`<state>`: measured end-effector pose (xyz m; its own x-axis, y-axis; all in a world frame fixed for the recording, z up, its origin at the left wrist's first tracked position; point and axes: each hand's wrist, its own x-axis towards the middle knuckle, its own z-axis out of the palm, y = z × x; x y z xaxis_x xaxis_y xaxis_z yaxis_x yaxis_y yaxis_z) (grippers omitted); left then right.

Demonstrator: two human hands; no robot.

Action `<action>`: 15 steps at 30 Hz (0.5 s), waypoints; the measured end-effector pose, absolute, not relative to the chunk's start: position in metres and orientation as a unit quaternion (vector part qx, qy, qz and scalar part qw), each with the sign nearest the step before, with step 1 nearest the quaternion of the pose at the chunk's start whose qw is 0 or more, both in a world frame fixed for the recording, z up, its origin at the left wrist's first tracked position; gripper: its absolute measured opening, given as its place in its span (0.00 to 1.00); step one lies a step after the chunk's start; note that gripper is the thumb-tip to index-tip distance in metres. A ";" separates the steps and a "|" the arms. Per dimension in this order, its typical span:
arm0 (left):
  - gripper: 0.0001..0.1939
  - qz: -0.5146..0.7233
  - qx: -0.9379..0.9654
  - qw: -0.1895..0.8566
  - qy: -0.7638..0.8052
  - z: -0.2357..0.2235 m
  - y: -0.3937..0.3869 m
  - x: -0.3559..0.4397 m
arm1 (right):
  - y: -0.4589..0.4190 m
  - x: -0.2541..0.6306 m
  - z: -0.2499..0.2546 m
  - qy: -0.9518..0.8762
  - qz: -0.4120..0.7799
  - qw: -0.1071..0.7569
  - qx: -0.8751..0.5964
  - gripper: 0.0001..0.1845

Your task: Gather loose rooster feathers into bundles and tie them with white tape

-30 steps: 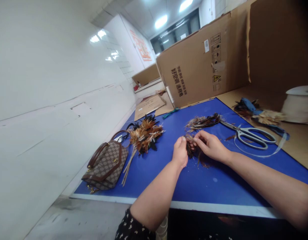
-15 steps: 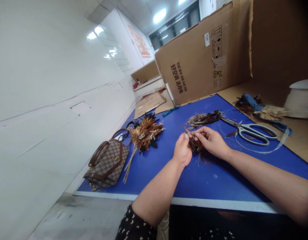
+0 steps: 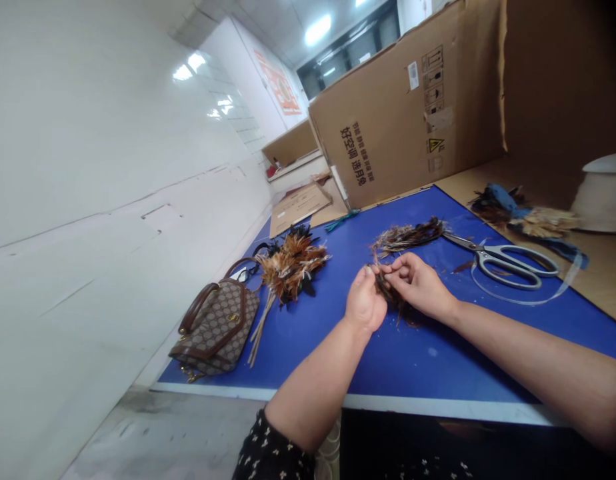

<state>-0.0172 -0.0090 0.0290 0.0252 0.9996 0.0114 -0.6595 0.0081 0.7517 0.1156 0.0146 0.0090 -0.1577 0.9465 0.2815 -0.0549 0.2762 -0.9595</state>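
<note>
My left hand (image 3: 367, 300) is closed on a small bunch of dark brown feathers (image 3: 387, 288), low over the blue mat. My right hand (image 3: 417, 283) pinches the same bunch from the other side, its fingertips close to the left thumb. Fingers hide much of the bunch. Just beyond the hands lies a loose pile of brown and black feathers (image 3: 411, 237). Large grey-handled scissors (image 3: 513, 263) rest to the right, their tips touching the pile's end. On the left lies a fuller cluster of orange-brown and black feathers (image 3: 291, 267) with pale stems.
A brown patterned handbag (image 3: 215, 330) stands at the mat's left edge. A big cardboard box (image 3: 388, 127) rises behind the blue mat (image 3: 313, 353). At right are a blue-tied feather bundle (image 3: 518, 210), a clear ribbon (image 3: 548, 297) and a white spool (image 3: 603, 197).
My right fingers have shifted slightly and drawn in over the feather bunch, so less of it shows between the hands. The view has moved a little; the other things stay put.
</note>
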 end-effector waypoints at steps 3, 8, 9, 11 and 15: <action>0.13 0.636 0.328 0.643 0.273 0.029 -0.009 -0.019 | 0.014 0.123 0.017 -0.619 0.480 0.505 -0.363 0.24; 0.18 0.611 0.416 0.616 0.271 0.021 -0.007 -0.024 | 0.013 0.137 0.032 -0.622 0.489 0.512 -0.335 0.23; 0.19 0.601 0.439 0.610 0.272 0.020 -0.007 -0.025 | 0.013 0.138 0.034 -0.627 0.489 0.508 -0.332 0.23; 0.20 0.581 0.477 0.598 0.276 0.017 -0.008 -0.026 | 0.013 0.139 0.036 -0.641 0.469 0.505 -0.337 0.24; 0.22 0.560 0.511 0.585 0.289 0.018 -0.009 -0.027 | 0.022 0.144 0.033 -0.641 0.352 0.550 -0.403 0.28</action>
